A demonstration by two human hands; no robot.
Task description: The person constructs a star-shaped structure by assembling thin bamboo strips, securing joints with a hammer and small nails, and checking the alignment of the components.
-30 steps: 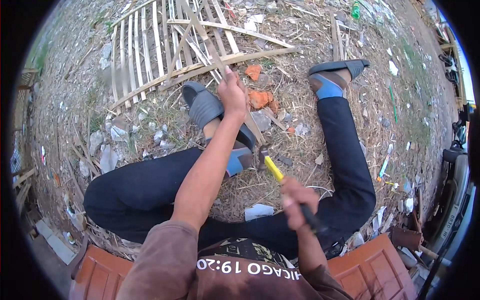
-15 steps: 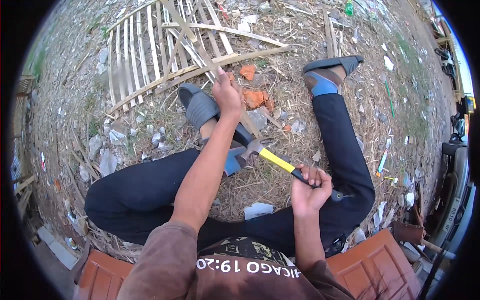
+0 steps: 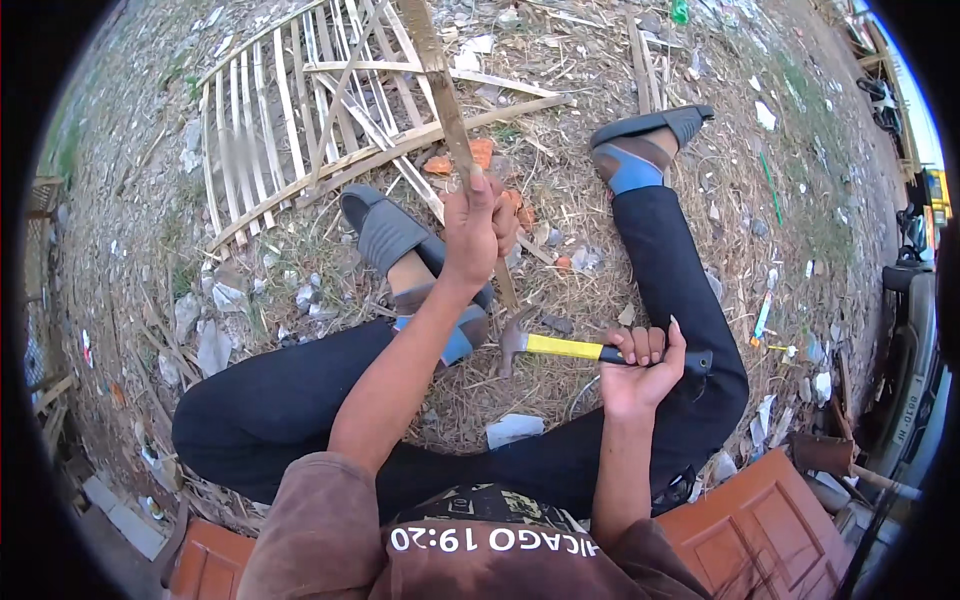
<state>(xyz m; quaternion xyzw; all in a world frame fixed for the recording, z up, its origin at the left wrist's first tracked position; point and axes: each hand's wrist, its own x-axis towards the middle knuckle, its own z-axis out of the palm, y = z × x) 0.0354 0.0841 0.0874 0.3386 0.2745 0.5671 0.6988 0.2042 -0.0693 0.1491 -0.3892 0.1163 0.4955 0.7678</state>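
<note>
My left hand [image 3: 478,228] is wrapped around a long wooden stick [image 3: 443,85], which runs from the far edge of the view down to the ground between my legs. My right hand [image 3: 640,368] grips a claw hammer [image 3: 565,347] by the black end of its yellow and black handle. The metal hammer head points left and is close to the stick's lower end, with a small gap between them. Beyond my left hand lies a lattice of thin wooden slats [image 3: 290,130]. Orange brick pieces [image 3: 482,152] lie just past that hand, partly hidden by it.
My sandalled feet rest on either side, the left sandal [image 3: 385,230] beside the stick and the right sandal [image 3: 650,125] farther off. Dry grass, stones and litter cover the ground. A brown panelled wooden board [image 3: 755,520] is near me; a vehicle [image 3: 905,390] stands at the far right.
The stick has swung more upright and to the right with my left hand. The hammer has turned closer to level, its head shifting slightly right and down.
</note>
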